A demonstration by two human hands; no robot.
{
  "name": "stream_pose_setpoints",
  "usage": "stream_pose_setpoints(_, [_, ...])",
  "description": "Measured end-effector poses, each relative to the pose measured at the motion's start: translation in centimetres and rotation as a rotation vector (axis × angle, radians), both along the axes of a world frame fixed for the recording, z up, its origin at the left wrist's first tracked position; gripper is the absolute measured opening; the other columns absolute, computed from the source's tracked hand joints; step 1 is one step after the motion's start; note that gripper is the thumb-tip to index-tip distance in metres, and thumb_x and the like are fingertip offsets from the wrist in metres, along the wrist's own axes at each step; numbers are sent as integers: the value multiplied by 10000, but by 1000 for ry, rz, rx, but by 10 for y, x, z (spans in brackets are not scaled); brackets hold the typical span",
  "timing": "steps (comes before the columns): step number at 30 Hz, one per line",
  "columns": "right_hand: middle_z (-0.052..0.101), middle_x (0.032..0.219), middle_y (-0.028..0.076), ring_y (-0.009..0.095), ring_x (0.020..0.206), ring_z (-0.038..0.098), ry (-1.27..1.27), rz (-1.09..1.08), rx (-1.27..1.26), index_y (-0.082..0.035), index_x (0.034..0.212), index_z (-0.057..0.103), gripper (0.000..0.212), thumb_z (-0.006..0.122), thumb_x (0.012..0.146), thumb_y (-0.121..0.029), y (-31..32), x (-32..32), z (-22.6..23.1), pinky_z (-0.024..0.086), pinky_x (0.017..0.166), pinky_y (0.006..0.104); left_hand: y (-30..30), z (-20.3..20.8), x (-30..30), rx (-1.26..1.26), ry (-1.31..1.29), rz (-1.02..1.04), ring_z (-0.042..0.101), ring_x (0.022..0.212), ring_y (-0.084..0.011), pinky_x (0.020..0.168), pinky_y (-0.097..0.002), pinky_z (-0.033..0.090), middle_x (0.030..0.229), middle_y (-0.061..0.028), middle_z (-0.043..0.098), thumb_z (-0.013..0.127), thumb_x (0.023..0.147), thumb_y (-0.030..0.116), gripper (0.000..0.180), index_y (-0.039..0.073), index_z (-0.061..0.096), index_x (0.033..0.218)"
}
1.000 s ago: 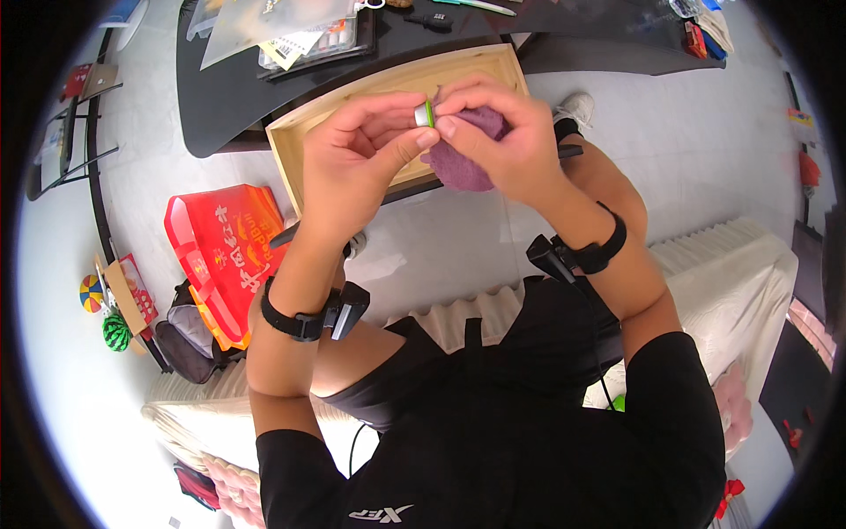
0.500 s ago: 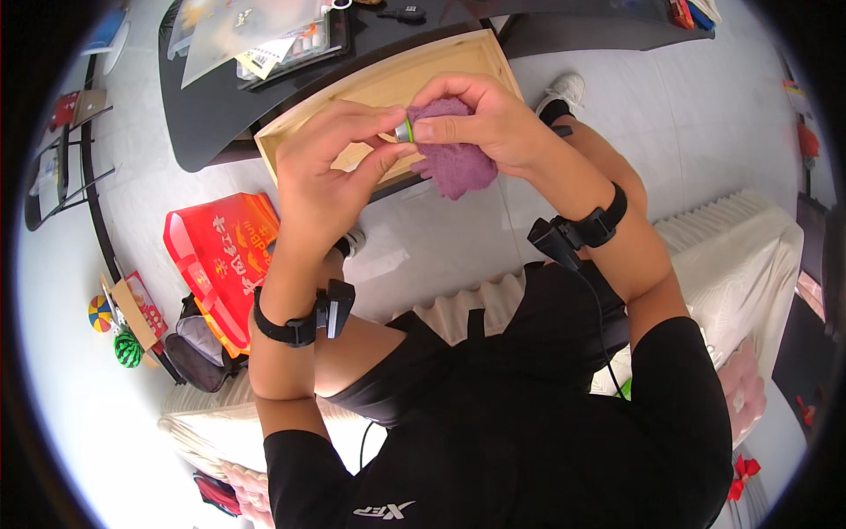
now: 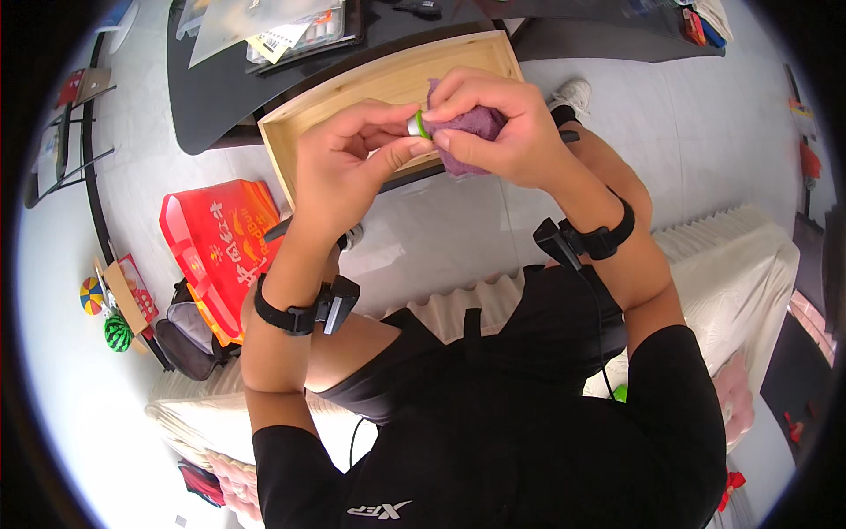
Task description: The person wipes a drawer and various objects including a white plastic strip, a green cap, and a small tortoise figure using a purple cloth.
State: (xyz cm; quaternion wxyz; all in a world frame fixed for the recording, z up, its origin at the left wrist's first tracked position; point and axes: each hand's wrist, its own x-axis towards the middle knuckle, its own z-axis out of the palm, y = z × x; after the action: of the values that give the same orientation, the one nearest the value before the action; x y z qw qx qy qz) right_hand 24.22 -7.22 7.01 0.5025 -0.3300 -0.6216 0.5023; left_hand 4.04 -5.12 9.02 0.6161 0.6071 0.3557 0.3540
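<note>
Between my two hands is a small white-and-silver cylindrical piece (image 3: 413, 128) with a bright green ring around one end. My left hand (image 3: 342, 167) pinches it between thumb and forefinger. A fluffy purple cloth (image 3: 480, 122) is bunched in my right hand (image 3: 520, 132), whose thumb and fingertips press at the green-ringed end. Most of the piece is covered by fingers, so its exact kind cannot be made out. Both hands are above a pulled-out wooden drawer (image 3: 370, 86).
On the dark desk (image 3: 207, 106) lie papers (image 3: 256, 22) and a clear case (image 3: 330, 28) of small items. A red shopping bag (image 3: 211, 238) stands on the floor at left, beside an open grey bag (image 3: 189, 335). A cream-covered seat (image 3: 714, 264) is behind me.
Both hands have shifted slightly right. My right fingers have closed in on the green-ringed end, and the cloth is gathered more tightly, with less hanging down.
</note>
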Motion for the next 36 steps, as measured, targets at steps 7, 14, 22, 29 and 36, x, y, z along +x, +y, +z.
stream_pose_setpoints(7, [589,868,67,155,721,565,-274,-165,301,-32,892,664,201,663,716,66,-5,-5,4,454,631,259,7,-1,-3,-262,-42,-68,662,768,-169,698,-255,549,844,-107,657,612,898,126,236,-45,616,1060])
stream_pose_setpoints(14, [583,851,62,148,615,565,-453,-357,615,-61,892,678,285,697,654,96,-6,-14,-8,429,500,213,2,-13,8,-325,-283,-9,608,606,-138,556,-243,491,724,-72,616,534,955,246,281,-25,594,1001])
stream_pose_setpoints(22, [589,838,58,169,636,607,-572,-441,712,-72,868,683,289,720,618,70,-6,-17,-5,460,482,246,8,-4,8,-404,-25,2,543,532,-93,483,-201,408,644,-37,582,501,965,319,309,25,594,956])
stream_pose_setpoints(29, [594,829,50,164,583,584,-569,-524,752,-68,881,677,302,732,607,47,-9,-22,-9,448,452,239,5,-3,11,-628,-140,-1,472,493,-70,444,-187,324,626,0,539,444,974,399,377,55,587,914])
stream_pose_setpoints(36, [558,819,28,171,577,557,-530,-544,819,-63,870,645,284,743,608,-18,-7,-24,-9,430,471,268,1,-2,12,-780,-336,-6,381,509,-76,454,-191,294,676,7,463,413,987,351,357,31,570,981])
